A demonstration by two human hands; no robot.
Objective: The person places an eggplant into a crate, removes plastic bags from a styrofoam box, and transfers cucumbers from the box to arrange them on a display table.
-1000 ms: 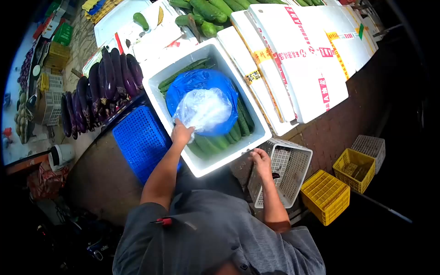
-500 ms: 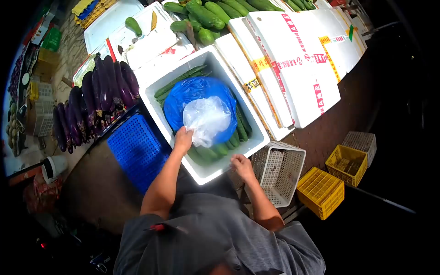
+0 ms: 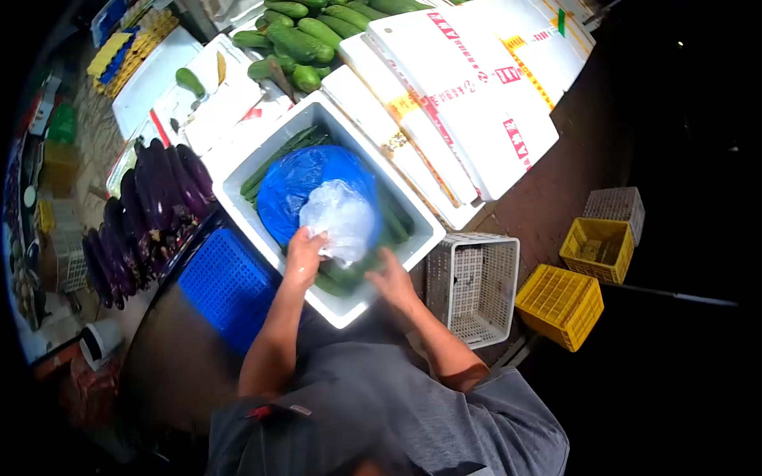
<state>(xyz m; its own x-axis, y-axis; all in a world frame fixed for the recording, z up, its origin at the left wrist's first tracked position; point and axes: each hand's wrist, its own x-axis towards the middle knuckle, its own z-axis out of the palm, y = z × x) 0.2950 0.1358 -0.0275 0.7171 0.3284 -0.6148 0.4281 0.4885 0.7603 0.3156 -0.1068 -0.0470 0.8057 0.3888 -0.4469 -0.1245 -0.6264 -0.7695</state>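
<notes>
A white foam box (image 3: 429,232) stands in front of me with long green cucumbers (image 3: 394,220) inside. On top of them lies a bunched blue plastic bag (image 3: 279,190). My left hand (image 3: 303,258) grips the lower edge of a clear plastic bag (image 3: 341,218), which rests over the blue one. Over the box's near right side is my right hand (image 3: 390,279), slightly blurred, its thumb and fingers apart, with nothing visible in it. It is close to the cucumbers and the bag's lower end; whether it touches them I cannot tell.
Purple eggplants (image 3: 155,190) lie left of the box, above a blue crate (image 3: 226,278). Thick green cucumbers (image 3: 302,44) are heaped behind. White foam lids (image 3: 476,103) stand right. A grey crate (image 3: 480,293) and yellow crates (image 3: 559,305) sit on the lower right.
My right hand has moved from the box's near rim inward over the cucumbers, its fingers spreading. My left hand still holds the clear bag. The whole view has shifted slightly.
</notes>
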